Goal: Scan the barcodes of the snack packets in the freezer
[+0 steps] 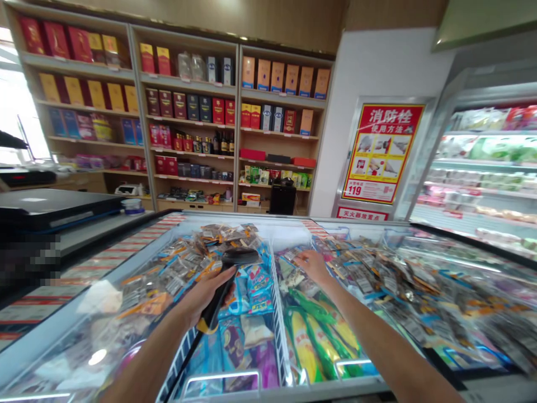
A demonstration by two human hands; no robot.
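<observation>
My left hand [213, 291] is wrapped round the handle of a black barcode scanner [239, 256] with yellow trim, and its cord runs down toward the front. The scanner's head is over the left freezer basket, above blue ice cream packets [258, 288]. Across the wire divider, my right hand [311, 266] reaches into the neighbouring basket. Its fingers are pinched at a plastic packet with a pale label [291, 256], whose outline is partly blurred. Below that hand lie yellow and green corn-shaped ice cream packs [319, 341].
White wire baskets [277, 313] divide the chest freezer. Brown packets in clear wrappers [369, 268] are heaped at the right, with more packets [184, 263] at the left. A black flat device [54, 207] stands on the left counter. Shelves of boxes [191, 106] line the back wall.
</observation>
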